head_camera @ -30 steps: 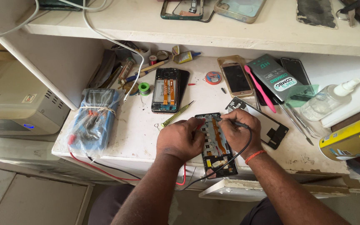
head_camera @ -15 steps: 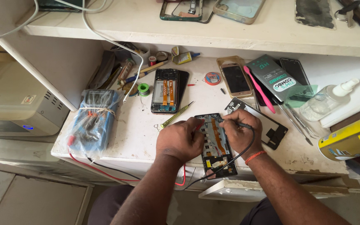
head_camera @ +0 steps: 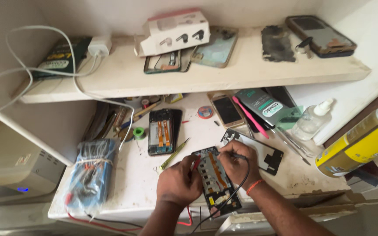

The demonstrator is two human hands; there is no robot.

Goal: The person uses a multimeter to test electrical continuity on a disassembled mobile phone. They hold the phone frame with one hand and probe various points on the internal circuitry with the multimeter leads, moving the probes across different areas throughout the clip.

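An opened phone (head_camera: 217, 181) lies on the white bench with its circuit board and orange flex cable showing. My left hand (head_camera: 178, 182) grips a red test probe and rests against the phone's left edge. My right hand (head_camera: 238, 164) pinches a black test probe over the phone's upper right; its black lead runs down past my wrist. A red band circles my right wrist.
A second opened phone (head_camera: 161, 131), tweezers (head_camera: 173, 154), a green tape roll (head_camera: 139, 132) and a wrapped blue meter (head_camera: 88, 175) lie left. A phone back panel (head_camera: 263, 153), a clear squeeze bottle (head_camera: 312, 120) and a yellow spray can (head_camera: 364, 142) sit right. The shelf (head_camera: 119, 81) above holds phones, a box and a charger.
The camera has tilted up, so the upper shelf and its items now show. Both hands remain on the opened phone with the probes.
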